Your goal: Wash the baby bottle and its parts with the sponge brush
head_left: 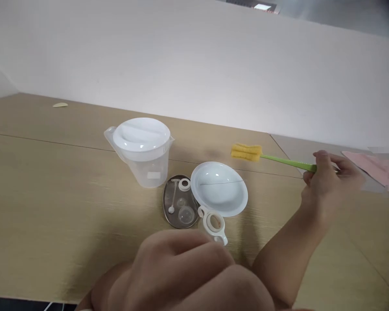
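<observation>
My right hand is closed on the green handle of a sponge brush. The brush points left, its yellow sponge head raised above the table behind the white bowl. Close to the camera, my left hand has its fingers curled, knuckles toward me. Whatever it may hold is hidden. Just beyond the knuckles is a white-rimmed baby bottle with two handles, its lower part covered by the hand. An oval metal tray beside the bowl carries a small white spoon, a white ring and clear bottle parts.
A translucent pitcher with a white lid stands left of the tray. A cream-coloured flat piece lies at the far left. Pink cloth lies at the right edge. A white wall rises behind the wooden table.
</observation>
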